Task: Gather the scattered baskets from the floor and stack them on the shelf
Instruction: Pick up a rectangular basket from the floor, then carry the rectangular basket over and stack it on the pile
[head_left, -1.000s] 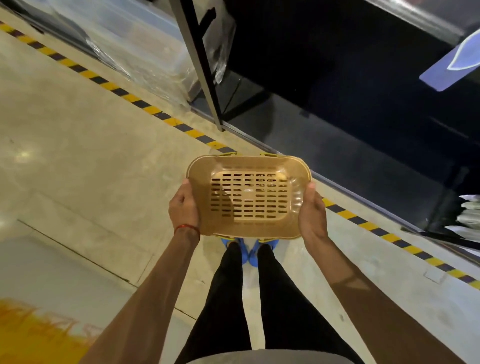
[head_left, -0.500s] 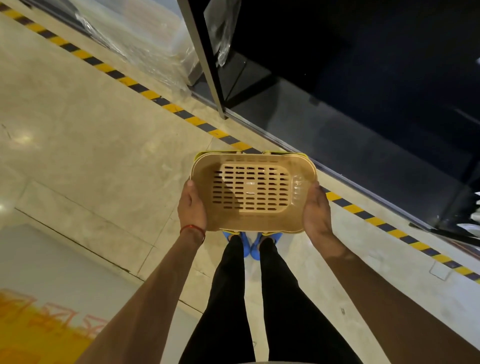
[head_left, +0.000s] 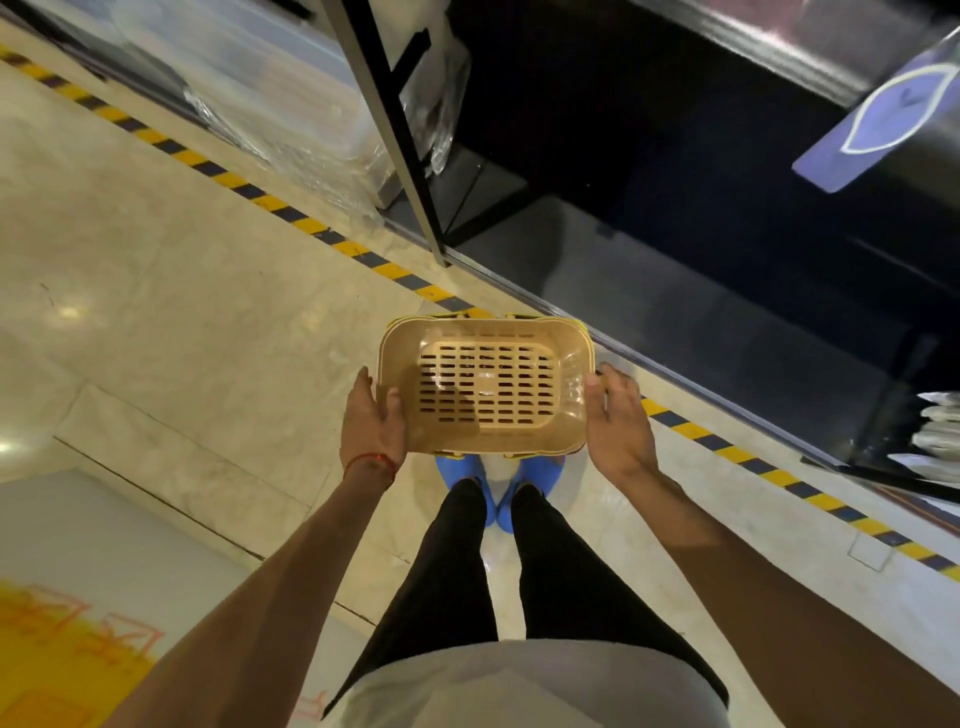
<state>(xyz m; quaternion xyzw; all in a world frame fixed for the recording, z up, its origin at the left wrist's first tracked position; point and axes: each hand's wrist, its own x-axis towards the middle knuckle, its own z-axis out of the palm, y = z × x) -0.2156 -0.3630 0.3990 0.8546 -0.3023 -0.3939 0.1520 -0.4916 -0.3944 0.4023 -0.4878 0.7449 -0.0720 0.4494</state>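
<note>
Head view: a person stands on the tiled floor (head_left: 182, 312) and holds a tan slotted basket (head_left: 488, 387) out in front, open side up.
Basket position: in the air over the blue shoes (head_left: 462, 467), just short of the yellow-and-black floor tape (head_left: 311, 228) and the dark shelf (head_left: 701, 312); it is not yet over the shelf board.
Left hand (head_left: 371, 423): against the basket's left wall, thumb hooked over the rim into the inside, pinching the wall.
Right hand (head_left: 618, 423): spread, palm turned towards the basket, only the thumb side touching the right rim.
Change: half a second ago both hands clasped the short sides from outside; now the left thumb has come over the rim and the right hand has loosened to a flat touch.
Basket drift: its place between the hands and above the shoes is almost the same as before.
Meaning: this looks like a regrip, with the weight passing mostly to the left hand.
Task stage: carry finished, placing not begun.
Risk: with one side merely propped, the basket could tip rightwards.
</note>
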